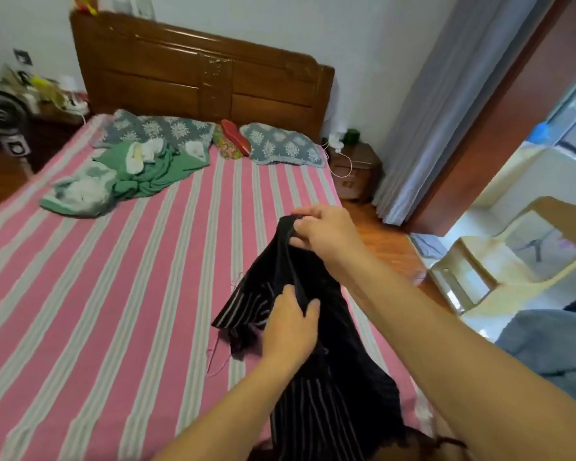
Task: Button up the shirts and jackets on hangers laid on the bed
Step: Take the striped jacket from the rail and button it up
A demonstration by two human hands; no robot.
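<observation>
A black garment with thin pale stripes (343, 394) lies over the right near part of the bed (113, 294), partly lifted. My right hand (326, 234) pinches its top edge and holds it up. Lower down, my left hand (290, 324) grips a fold at the garment's front opening. A dark button shows just below my left hand. No hanger is visible in the garment; its lower part runs out of the frame.
A green and white heap of clothing (127, 174) lies at the bed's far left. Two patterned pillows (280, 144) and a red item sit by the wooden headboard (200, 68). A nightstand (353, 171), curtain and open doorway stand to the right; a fan (0, 118) is at left.
</observation>
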